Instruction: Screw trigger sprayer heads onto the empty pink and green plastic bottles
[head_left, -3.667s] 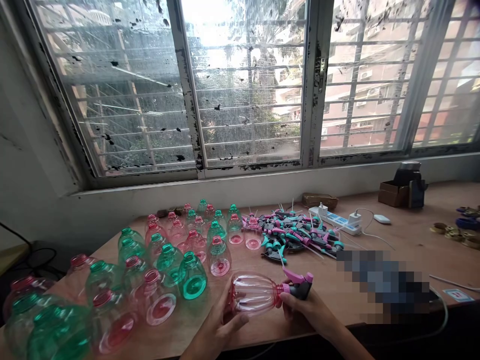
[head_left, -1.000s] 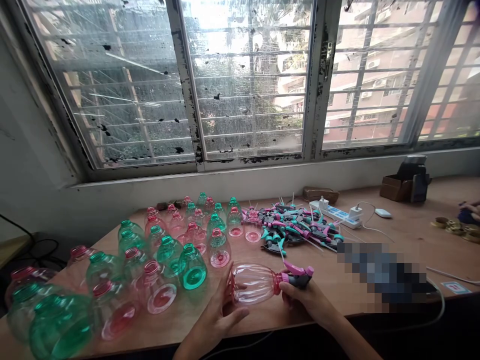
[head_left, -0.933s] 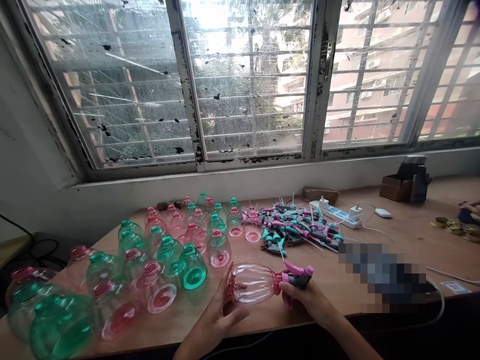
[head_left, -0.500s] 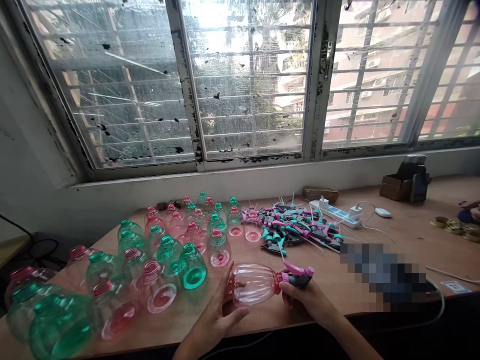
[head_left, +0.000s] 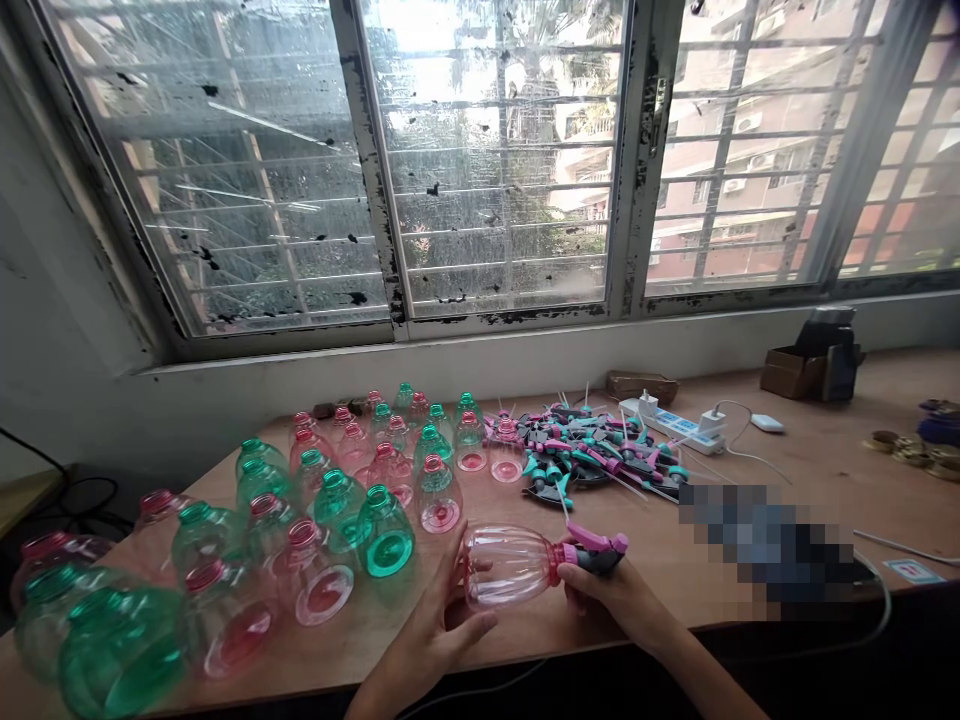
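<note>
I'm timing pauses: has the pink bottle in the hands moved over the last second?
No, no visible shift either way: the pink bottle, held between left hand and right hand, keeps its place relative to the nearest standing green bottle.

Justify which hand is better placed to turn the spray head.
Probably the right hand: it grips at the spray head, while the left hand holds the pink bottle near its base.

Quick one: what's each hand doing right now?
Left hand: holding the pink bottle by its base end, fingers curved around it.
Right hand: closed on the spray head at the bottle's neck.
</note>
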